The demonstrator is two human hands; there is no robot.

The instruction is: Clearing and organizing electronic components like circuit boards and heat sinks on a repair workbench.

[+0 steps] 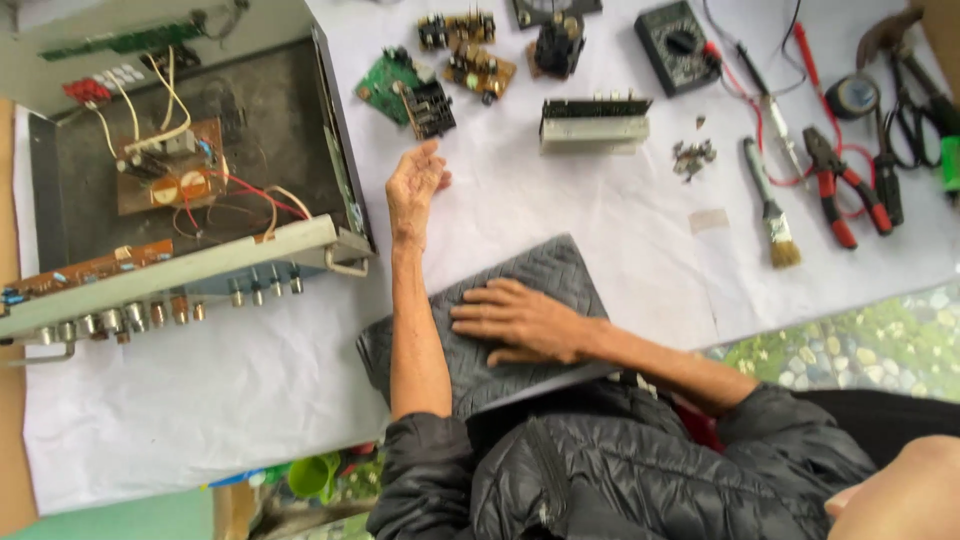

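Note:
My left hand (415, 185) reaches forward and rests on its edge on the white sheet (200, 400), holding nothing. Its fingertips lie just below a green circuit board (385, 80) and a dark board (432, 105). My right hand (515, 320) lies flat, palm down, fingers spread, on a grey quilted pad (545, 265) in front of me. Both sleeves are a black puffer jacket (600, 470).
An opened amplifier chassis (190, 170) with wired boards fills the left. Small circuit boards (480, 65), a heat-sink module (595, 125), a multimeter (680, 40), loose screws (692, 157), a brush (770, 205), red-handled pliers (840, 185), tape and scissors lie across the back and right.

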